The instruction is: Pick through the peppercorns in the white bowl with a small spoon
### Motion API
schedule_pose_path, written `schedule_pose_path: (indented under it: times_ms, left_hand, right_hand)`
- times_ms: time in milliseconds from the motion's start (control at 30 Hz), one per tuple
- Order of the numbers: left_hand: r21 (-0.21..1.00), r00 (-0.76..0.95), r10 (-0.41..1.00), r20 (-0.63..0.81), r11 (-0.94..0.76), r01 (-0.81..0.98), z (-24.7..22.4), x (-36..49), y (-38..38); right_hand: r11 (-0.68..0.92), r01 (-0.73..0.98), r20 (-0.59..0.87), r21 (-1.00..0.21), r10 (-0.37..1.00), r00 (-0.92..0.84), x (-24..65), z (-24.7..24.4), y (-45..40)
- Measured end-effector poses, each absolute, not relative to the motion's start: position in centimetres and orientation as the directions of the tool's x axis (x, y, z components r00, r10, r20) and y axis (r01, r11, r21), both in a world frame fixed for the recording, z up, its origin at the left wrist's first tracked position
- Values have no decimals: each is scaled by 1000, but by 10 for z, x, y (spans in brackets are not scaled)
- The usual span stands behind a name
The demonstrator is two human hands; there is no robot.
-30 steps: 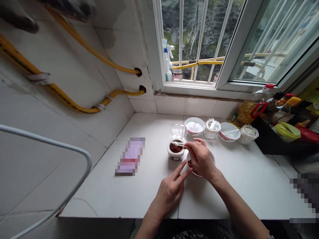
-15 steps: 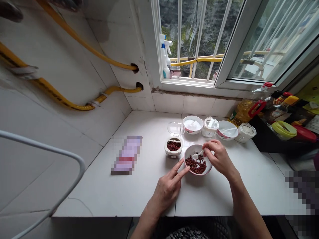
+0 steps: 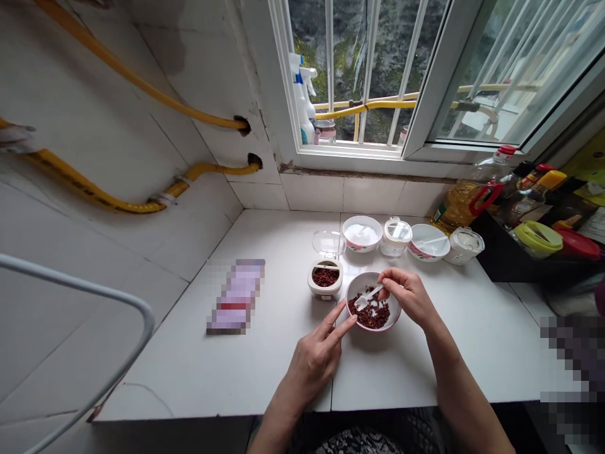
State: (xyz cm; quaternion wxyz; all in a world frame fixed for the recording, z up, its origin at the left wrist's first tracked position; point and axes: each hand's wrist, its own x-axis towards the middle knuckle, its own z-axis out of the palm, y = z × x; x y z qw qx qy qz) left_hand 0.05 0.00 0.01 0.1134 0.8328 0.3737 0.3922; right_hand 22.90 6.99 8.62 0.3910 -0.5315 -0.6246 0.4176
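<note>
A small white spoon (image 3: 362, 303) is pinched in my right hand (image 3: 405, 291), its scoop over the dark red peppercorn-like grains (image 3: 375, 316) in a white bowl (image 3: 396, 318). My left hand (image 3: 317, 353) lies at the bowl's near left side, index and middle fingers stretched apart, their tips against the rim. Its other fingers are partly hidden. Just left of the bowl stands a spice jar (image 3: 324, 287) with its clear lid (image 3: 329, 243) raised. More of the dark red grains fill it to near the top.
Behind are a bowl of white powder (image 3: 362, 234), a white-lidded jar (image 3: 397, 236), a bowl with a white spoon (image 3: 428, 243) and another jar (image 3: 466, 246). An oil bottle (image 3: 466, 195) and several condiments stand right. A blurred purple item (image 3: 241, 296) lies left.
My right hand has shifted slightly left, and the spoon's scoop has moved left and down within the bowl. My left fingers remain at the rim. The whole view has shifted a little.
</note>
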Motion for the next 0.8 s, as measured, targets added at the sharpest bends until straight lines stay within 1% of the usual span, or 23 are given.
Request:
schedule_pose_path:
  times_ms: [100,233,400,500,567,667,733,800]
  left_hand:
    - [490,414,716,562,-692,530,0,0,0]
    - [493,416,712,566,-697,521,-1,0,0]
    - [499,408,712,572,-696,516,0,1,0]
    - [497,409,710,573,-698,516,1,1,0]
    - [492,410,710,572,-698,521,1,1,0]
    - [486,412,709,573,-698,525,0,1,0]
    - [489,413,710,570,-698,523,-2,0,0]
    - [496,414,717,560,-691,525,-4,0,0]
  right_hand:
    - [46,258,21,-965,995,-100,230,85,71]
    - [23,216,7,-976,997,-74,230,84,72]
    - [25,167,22,-986,1000,-22,229,81,75]
    - [58,150,61,-987,998,11,223,84,75]
    - [117,164,124,-980,992,32,216,87,74]
    - [273,254,291,-928,956,34,200,91,72]
    - [412,362,440,-836,898,-6,188,90,72]
    - [580,477,610,-661,785,-110,177,86,72]
